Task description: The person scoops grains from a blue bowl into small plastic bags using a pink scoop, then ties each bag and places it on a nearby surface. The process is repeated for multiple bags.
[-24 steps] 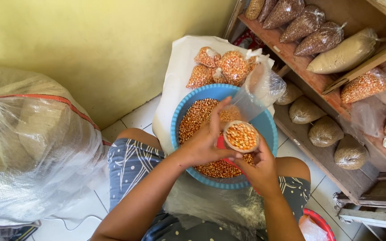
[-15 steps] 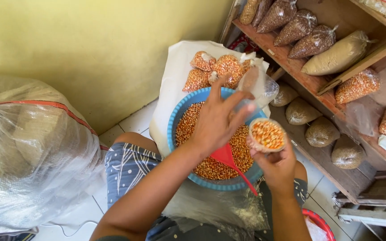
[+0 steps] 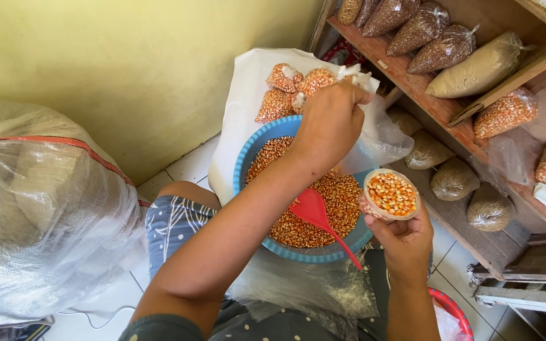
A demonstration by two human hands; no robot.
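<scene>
Resting in the closed right hand [image 3: 406, 237], a small round cup of yellow-orange corn kernels [image 3: 392, 194] sits beside the round blue plastic basin [image 3: 248, 158] of kernels holding a red plastic scoop [image 3: 314, 208]; the left hand [image 3: 331, 123] pinches a thin clear plastic bag [image 3: 380, 136] above.

A small shop storeroom: wooden shelves [image 3: 450, 110] of bagged grain [image 3: 478, 66].

A plain yellow-green wall [image 3: 127, 57] stands ahead of me. White floor tiles [image 3: 188, 165] lie below it. To my right, brown wooden shelves [image 3: 450, 107] hold filled bags. Daylight is even.
</scene>
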